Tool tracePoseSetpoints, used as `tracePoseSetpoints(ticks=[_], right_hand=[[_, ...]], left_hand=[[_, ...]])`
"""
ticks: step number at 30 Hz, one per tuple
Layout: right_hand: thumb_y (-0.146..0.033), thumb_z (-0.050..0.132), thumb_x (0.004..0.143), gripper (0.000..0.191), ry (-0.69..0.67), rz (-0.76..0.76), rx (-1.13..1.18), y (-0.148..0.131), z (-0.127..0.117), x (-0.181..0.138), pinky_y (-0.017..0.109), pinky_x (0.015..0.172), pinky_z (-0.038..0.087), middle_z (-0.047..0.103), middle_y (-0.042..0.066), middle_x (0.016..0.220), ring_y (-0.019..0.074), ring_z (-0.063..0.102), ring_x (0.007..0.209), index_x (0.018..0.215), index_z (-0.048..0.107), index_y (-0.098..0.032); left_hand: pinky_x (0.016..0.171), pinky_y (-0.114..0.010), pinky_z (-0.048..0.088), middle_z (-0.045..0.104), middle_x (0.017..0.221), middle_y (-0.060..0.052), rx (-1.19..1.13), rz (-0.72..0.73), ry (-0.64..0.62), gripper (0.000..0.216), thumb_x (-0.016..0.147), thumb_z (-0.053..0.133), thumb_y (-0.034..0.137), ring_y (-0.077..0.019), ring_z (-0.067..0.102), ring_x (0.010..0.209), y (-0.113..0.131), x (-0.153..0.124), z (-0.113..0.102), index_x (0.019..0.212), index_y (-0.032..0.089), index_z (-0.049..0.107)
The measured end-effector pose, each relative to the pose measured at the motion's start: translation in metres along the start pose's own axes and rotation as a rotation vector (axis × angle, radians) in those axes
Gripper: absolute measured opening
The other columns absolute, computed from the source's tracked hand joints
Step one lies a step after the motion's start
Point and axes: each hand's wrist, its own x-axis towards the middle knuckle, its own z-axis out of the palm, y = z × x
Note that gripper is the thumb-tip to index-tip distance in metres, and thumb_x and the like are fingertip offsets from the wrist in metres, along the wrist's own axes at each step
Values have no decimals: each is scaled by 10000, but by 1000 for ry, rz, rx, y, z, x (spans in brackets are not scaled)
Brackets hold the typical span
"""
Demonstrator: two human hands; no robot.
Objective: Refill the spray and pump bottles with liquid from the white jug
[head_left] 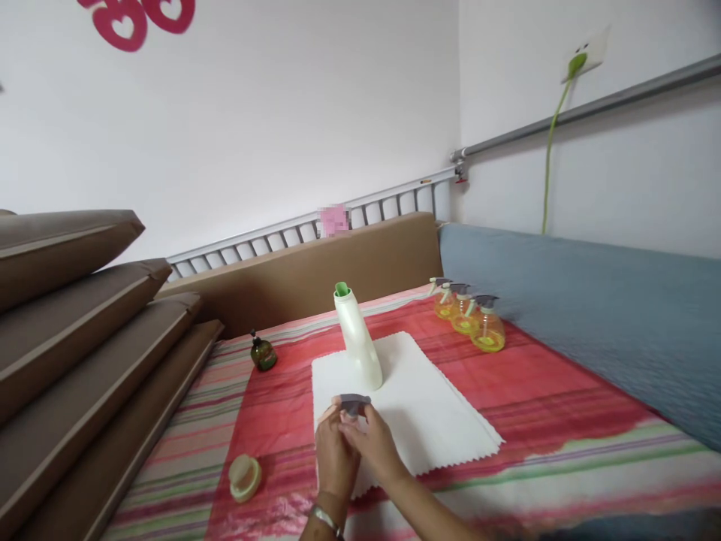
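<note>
As left hand meets right hand, sprayer between, bottle beyond

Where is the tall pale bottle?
In the head view, the pale bottle stands near the middle on the white mat, just beyond the left hand and right hand.

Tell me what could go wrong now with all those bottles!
The left hand and right hand are close to the tall pale bottle, so a bump might tip it. Its green spout shows no cap, so anything inside might spill onto the white sheet.

The grey spray top between the hands could slip.

The three spray bottles stand close together; knocking one might topple another.
</note>
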Motion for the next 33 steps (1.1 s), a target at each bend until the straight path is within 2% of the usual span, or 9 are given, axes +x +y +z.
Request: tracePoseSetpoints(ticks=[2, 4, 8, 13, 17, 21, 25, 29, 33], right_hand=[[-259, 575, 748, 274, 22, 32, 64, -3, 10, 2, 360, 816, 514, 726, 61, 923, 252, 669, 869, 995, 650, -167], [-271, 543, 810, 258, 35, 58, 116, -2, 15, 4, 372, 829, 511, 720, 55, 933, 240, 667, 875, 1011, 644, -146], [-297, 601, 843, 217, -17, 76, 170, 3, 18, 11, 406, 846, 506, 702, 36, 940, 201, 656, 883, 987, 634, -138], [-269, 689, 762, 167, -109, 93, 155, 8, 14, 25, 394, 790, 515, 697, 6, 790, 187, 660, 779, 855, 651, -136], [-328, 680, 664, 241, -76, 114, 167, 11, 14, 27, 381, 759, 520, 712, 48, 795, 240, 667, 789, 835, 627, -166], [-435, 641, 639, 314, -9, 136, 173, 12, 9, 20, 378, 757, 506, 702, 57, 820, 280, 650, 822, 843, 577, -205], [-432, 667, 611, 320, -96, 171, 213, 4, -2, 22, 379, 753, 514, 709, 57, 801, 290, 651, 826, 818, 603, -196], [-409, 715, 581, 342, -213, 182, 256, -5, -8, 28, 371, 774, 514, 703, 34, 782, 266, 655, 789, 824, 622, -187], [-392, 747, 597, 362, -157, 144, 232, -5, -2, 26, 348, 752, 488, 649, -8, 783, 211, 617, 775, 851, 569, -206]], left_hand=[[866, -411, 489, 685, 936, -109, -14, 25, -50, 233, 818, 499, 232, -258, 632, 915, 10, 2, -2, 972, 187, 669], [870, -421, 486, 684, 965, -114, -19, 5, -47, 248, 823, 499, 237, -266, 626, 937, 13, 3, -2, 998, 195, 669], [908, -435, 467, 669, 1042, -121, -48, -58, -22, 305, 791, 521, 227, -283, 600, 1007, 4, 3, 1, 1065, 199, 651], [868, -409, 485, 666, 1019, -107, -104, -56, -13, 373, 758, 514, 188, -268, 605, 956, -5, 4, 1, 1115, 193, 619], [830, -396, 488, 650, 983, -101, -49, -80, -1, 364, 755, 493, 151, -259, 593, 925, 1, 2, 1, 1101, 193, 599], [851, -406, 463, 634, 978, -111, 26, -97, -19, 317, 767, 480, 137, -266, 577, 945, 7, 0, 5, 1055, 196, 600], [842, -405, 450, 629, 974, -133, 58, -173, 13, 254, 804, 464, 174, -268, 569, 938, 6, 0, 8, 1030, 154, 579], [822, -379, 445, 622, 981, -122, 31, -245, 6, 255, 809, 514, 257, -262, 572, 935, 0, -1, 8, 1037, 151, 557], [866, -392, 430, 605, 1044, -137, -8, -266, 17, 337, 814, 518, 301, -270, 561, 989, -7, -4, 9, 1106, 132, 516]])
